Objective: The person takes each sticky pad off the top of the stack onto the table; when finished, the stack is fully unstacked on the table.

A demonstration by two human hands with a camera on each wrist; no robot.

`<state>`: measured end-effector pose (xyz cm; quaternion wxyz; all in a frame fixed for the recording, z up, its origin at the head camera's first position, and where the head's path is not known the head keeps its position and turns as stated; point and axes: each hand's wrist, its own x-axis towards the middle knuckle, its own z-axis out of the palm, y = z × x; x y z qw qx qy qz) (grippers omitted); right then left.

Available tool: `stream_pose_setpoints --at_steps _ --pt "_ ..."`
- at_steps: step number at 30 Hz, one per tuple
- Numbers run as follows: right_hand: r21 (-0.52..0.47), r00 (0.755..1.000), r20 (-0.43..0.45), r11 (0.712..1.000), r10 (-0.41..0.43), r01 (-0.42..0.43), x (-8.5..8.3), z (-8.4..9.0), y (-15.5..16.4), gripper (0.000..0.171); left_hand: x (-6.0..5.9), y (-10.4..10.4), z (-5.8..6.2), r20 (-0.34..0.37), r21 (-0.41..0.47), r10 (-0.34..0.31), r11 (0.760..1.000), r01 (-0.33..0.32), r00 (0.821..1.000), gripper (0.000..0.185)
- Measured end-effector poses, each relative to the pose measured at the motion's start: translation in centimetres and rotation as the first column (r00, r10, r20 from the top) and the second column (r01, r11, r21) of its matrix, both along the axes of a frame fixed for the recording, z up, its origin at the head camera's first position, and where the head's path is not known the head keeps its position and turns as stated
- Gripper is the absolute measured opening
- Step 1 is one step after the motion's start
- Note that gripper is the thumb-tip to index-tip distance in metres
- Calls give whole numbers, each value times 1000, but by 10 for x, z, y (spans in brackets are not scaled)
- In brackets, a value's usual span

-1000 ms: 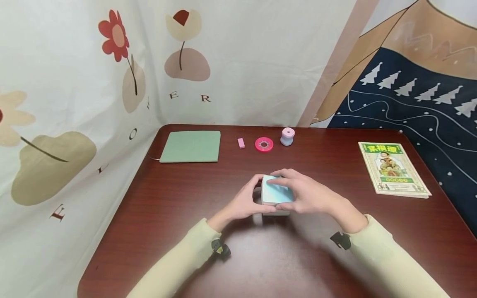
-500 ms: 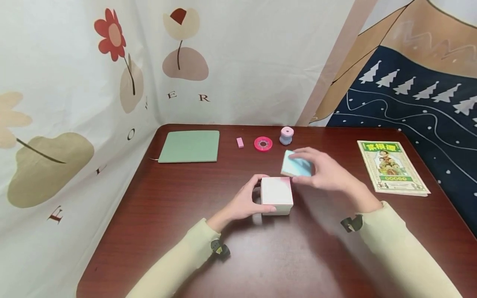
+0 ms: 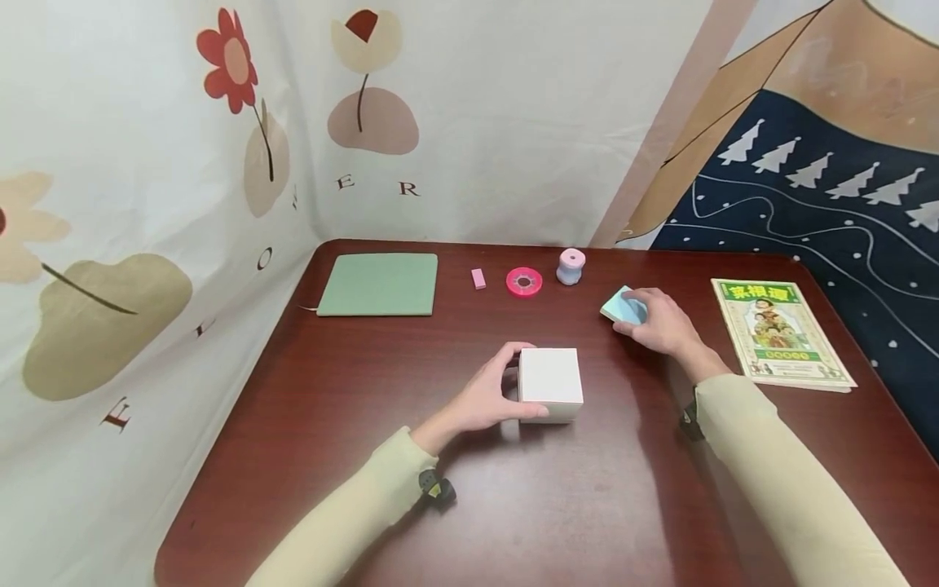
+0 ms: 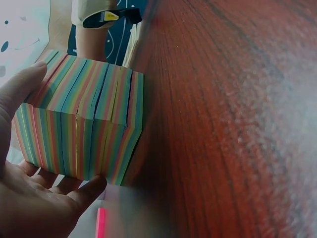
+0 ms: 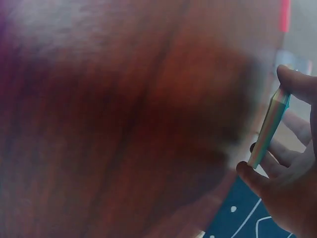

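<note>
My left hand (image 3: 484, 397) grips a squarish stack of note pads (image 3: 550, 377) standing on the table, thumb along the near side and fingers round the far side. White paper tops the stack in the head view. In the left wrist view, the sides of the note pads (image 4: 94, 116) show rainbow stripes in several layers. Farther back and to the right, my right hand (image 3: 666, 328) pinches a thin note pad (image 3: 620, 306) with a light blue top, tilted, between thumb and fingers. Striped edges of this thin pad (image 5: 270, 124) show in the right wrist view.
Along the back of the dark red table (image 3: 411, 505) are a green notebook (image 3: 378, 284), a pink eraser-like block (image 3: 478, 279), a pink ring-shaped spool (image 3: 524, 281) and a pink-and-blue spool (image 3: 570, 267). A booklet (image 3: 781, 333) lies at the right. Printed cloth hangs behind.
My right hand has lifted the blue-topped pad off the stack and carried it right and back, uncovering a white top. My left hand keeps its grip on the stack.
</note>
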<state>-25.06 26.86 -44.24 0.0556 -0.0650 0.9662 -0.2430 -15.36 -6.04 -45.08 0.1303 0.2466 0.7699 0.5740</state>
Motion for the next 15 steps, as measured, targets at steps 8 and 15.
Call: stream_pose_setpoints --at_steps 8,15 --pt "15 997 70 1000 22 -23 1 -10 3 70 0 1 1 -6 -12 -2 1000 2 1000 78" --pt "41 993 105 997 54 -59 1 -5 4 74 6 3 15 -13 12 -4 1000 5 1000 79"
